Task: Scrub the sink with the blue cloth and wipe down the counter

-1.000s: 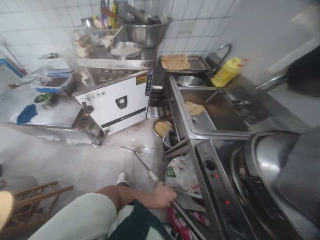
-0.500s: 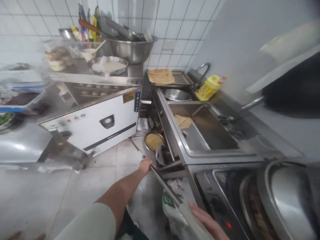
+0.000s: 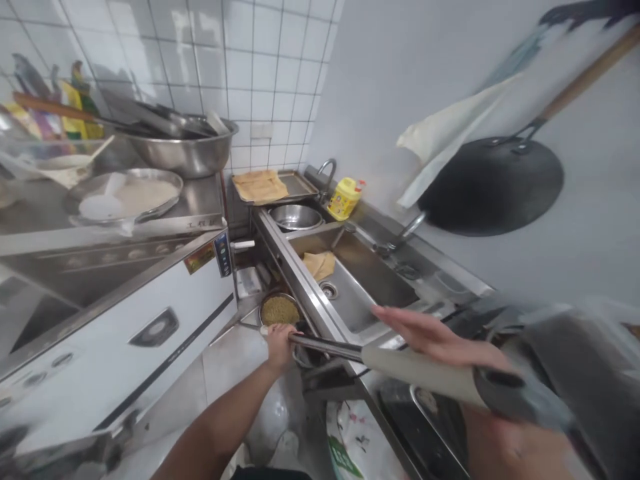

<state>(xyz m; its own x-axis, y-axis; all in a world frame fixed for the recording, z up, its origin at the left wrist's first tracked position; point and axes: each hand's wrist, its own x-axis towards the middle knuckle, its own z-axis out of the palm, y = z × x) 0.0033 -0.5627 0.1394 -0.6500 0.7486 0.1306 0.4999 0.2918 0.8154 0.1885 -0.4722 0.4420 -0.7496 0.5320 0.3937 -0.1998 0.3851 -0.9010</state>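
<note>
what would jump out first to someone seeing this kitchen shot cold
A long metal rod with a pale handle cuts across the lower middle; the left hand grips its far end near a bowl of yellowish grain on the floor, and the right hand lies open over the handle. On the right wall hangs a big black pan. Behind lies a steel sink holding a tan cloth.

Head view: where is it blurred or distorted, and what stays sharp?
Head view: the right hand and the near end of the long-handled tool smear with motion at lower right; the left hand is fairly crisp; the sink and yellow bottle read clearly; wide-angle lens bends the counter edges; glare on the steel bowl.
</note>
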